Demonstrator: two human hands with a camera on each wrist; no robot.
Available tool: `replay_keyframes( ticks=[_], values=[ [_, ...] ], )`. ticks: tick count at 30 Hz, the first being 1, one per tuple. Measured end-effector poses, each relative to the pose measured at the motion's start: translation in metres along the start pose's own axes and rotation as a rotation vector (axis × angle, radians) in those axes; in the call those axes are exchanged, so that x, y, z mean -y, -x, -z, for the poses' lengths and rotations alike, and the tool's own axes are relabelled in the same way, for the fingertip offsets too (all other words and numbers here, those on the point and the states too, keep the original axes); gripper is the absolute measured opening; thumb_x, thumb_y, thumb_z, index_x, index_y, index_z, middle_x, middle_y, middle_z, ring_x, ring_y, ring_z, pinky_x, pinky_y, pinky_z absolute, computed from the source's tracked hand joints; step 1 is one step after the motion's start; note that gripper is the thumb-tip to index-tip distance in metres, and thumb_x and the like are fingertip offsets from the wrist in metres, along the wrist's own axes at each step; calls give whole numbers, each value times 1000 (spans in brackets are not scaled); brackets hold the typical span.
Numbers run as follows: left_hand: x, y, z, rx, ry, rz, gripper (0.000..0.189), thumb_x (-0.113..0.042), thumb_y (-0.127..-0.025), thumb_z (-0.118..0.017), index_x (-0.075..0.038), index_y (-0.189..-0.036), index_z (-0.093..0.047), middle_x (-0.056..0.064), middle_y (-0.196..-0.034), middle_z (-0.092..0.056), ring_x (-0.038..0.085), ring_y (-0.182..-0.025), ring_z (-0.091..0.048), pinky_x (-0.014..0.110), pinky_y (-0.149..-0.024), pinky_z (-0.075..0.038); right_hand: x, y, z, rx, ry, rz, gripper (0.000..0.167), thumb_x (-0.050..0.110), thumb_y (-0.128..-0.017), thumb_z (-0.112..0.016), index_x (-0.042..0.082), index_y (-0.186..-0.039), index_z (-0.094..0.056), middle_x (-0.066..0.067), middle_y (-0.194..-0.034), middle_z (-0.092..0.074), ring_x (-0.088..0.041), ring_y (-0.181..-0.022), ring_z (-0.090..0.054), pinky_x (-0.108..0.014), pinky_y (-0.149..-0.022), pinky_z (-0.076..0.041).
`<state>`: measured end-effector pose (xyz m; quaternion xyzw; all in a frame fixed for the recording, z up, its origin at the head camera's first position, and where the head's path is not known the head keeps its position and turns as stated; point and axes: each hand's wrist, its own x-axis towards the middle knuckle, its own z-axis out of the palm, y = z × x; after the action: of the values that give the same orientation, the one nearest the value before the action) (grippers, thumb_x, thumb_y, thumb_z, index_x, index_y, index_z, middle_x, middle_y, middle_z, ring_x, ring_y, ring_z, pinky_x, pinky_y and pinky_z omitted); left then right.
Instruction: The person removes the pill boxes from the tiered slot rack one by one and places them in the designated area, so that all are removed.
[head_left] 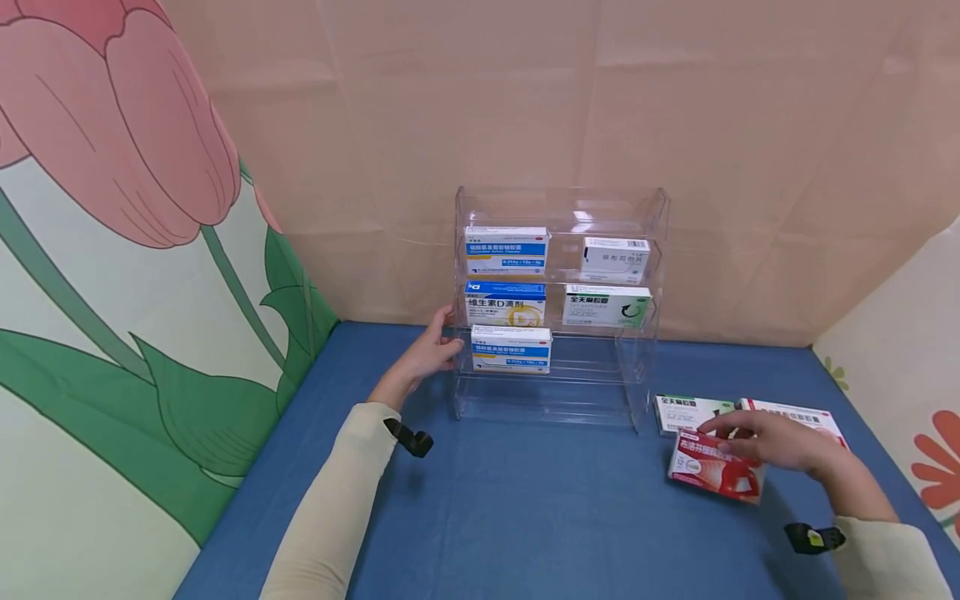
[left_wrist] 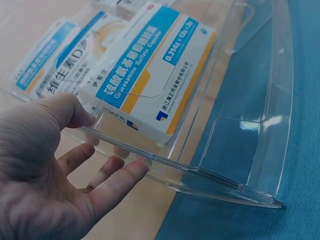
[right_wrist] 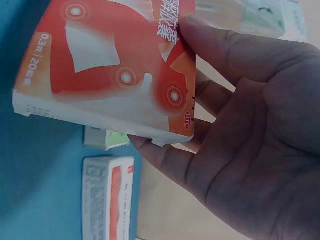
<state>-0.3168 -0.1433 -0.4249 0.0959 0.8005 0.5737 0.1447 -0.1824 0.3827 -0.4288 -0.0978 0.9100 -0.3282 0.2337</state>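
A clear acrylic display rack (head_left: 555,392) with several tiers stands on the table. My left hand (head_left: 426,357) holds the rack's left side panel (left_wrist: 200,172), thumb on one side and fingers on the other. Beside that thumb sits a white-and-blue glucosamine box (left_wrist: 155,75) on a lower tier. My right hand (head_left: 780,443) grips a red medicine box (head_left: 716,468) above the table, right of the rack. In the right wrist view, the thumb lies along the edge of this red box (right_wrist: 120,60) and the fingers pass partly hidden behind it.
A vitamin D box (head_left: 506,304), another glucosamine box (head_left: 507,252), a white box (head_left: 615,260) and a green-and-white box (head_left: 606,307) stand on the rack. Behind the right hand lie another green-and-white box (head_left: 678,412) and a white-and-red box (head_left: 817,419). A beige backdrop (head_left: 375,167) rises behind.
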Motion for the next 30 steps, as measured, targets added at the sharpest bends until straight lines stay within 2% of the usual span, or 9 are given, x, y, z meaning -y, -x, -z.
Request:
replay_keyframes(
  ticks=[2, 5, 13, 17, 24, 30],
  values=[
    [-5, 3, 1, 7, -4, 9, 75, -15, -104, -52, -29, -162, -6, 12, -166, -11, 41, -143, -35, 62, -104, -45, -5, 1, 0, 26, -22, -18, 51, 27, -90, -75, 9, -136, -62, -19, -127, -58, -27, -101, -54, -36, -71, -56],
    [-4, 2, 1, 0, -10, 9, 74, -15, -104, -52, -29, -161, -7, 12, -166, -12, 41, -143, -35, 60, -104, -46, -10, 2, 0, 56, -43, -39, 49, 26, -91, -73, 9, -136, -62, -19, -129, -58, -27, -100, -54, -37, -72, -55],
    [0, 0, 0, -16, -2, 2, 73, -15, -104, -52, -30, -161, -9, 11, -164, -15, 41, -142, -36, 60, -103, -47, -21, 3, -1, 132, -74, 31, 45, 22, -93, -70, 9, -136, -63, -21, -133, -57, -34, -118, -49, -39, -82, -52],
    [1, 0, -1, -16, 2, 8, 73, -15, -104, -52, -30, -161, -9, 11, -165, -14, 41, -142, -36, 59, -104, -47, -24, 1, -5, 121, -56, 28, 44, 24, -92, -72, 11, -134, -64, -19, -132, -58, -34, -119, -50, -38, -83, -51],
    [0, 2, -2, -17, 4, 4, 72, -15, -104, -52, -30, -160, -11, 11, -164, -16, 41, -142, -37, 60, -103, -47, -25, -2, -8, 93, -52, 16, 50, 25, -94, -71, 7, -138, -60, -20, -132, -60, -35, -119, -54, -39, -84, -53],
    [0, 2, -2, -22, 5, -2, 71, -15, -104, -52, -31, -160, -12, 10, -164, -17, 41, -141, -38, 59, -103, -47, -19, -1, -9, 34, -20, -24, 52, 29, -96, -68, 5, -141, -57, -21, -132, -60, -37, -118, -54, -51, -88, -54]
  ],
)
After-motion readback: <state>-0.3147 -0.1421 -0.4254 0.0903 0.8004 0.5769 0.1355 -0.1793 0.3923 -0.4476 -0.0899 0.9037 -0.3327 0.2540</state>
